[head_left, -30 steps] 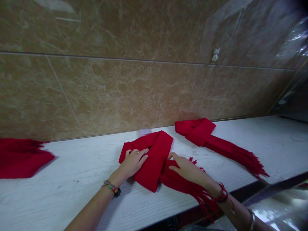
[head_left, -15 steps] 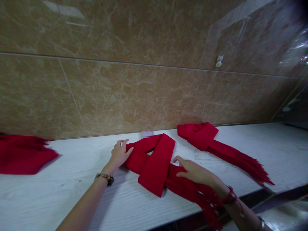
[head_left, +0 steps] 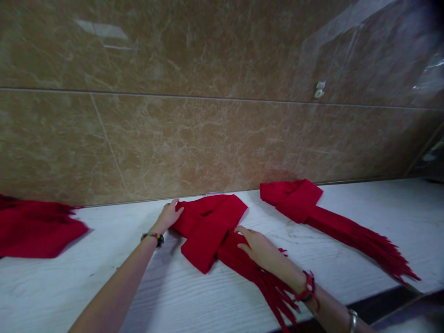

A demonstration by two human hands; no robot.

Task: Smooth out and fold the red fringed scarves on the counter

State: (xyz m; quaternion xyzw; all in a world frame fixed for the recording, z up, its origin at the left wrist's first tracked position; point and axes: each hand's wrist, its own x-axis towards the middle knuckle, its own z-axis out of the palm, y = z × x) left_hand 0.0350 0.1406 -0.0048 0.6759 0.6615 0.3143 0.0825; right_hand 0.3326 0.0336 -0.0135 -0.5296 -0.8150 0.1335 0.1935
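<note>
A red scarf (head_left: 208,226) with fringed ends lies folded into a crossed loop on the white surface in front of me. My left hand (head_left: 169,216) is closed at the loop's left end, its thumb over the cloth and its other fingers along the edge. Over the fringed tail rests my right hand (head_left: 258,247), its thumb and fingers apart and touching the cloth. Part of the tail is hidden under that hand and forearm.
A second red scarf (head_left: 298,201), folded in a similar loop, lies to the right with its fringe pointing toward the front edge. More red cloth (head_left: 38,229) lies at the far left. Behind the white table (head_left: 138,296) rises a brown marbled wall (head_left: 208,138).
Both hands and the middle scarf have shifted left and closer to the wall. The loop's opening has narrowed, and the scarf now covers most of the small pale item behind it.
</note>
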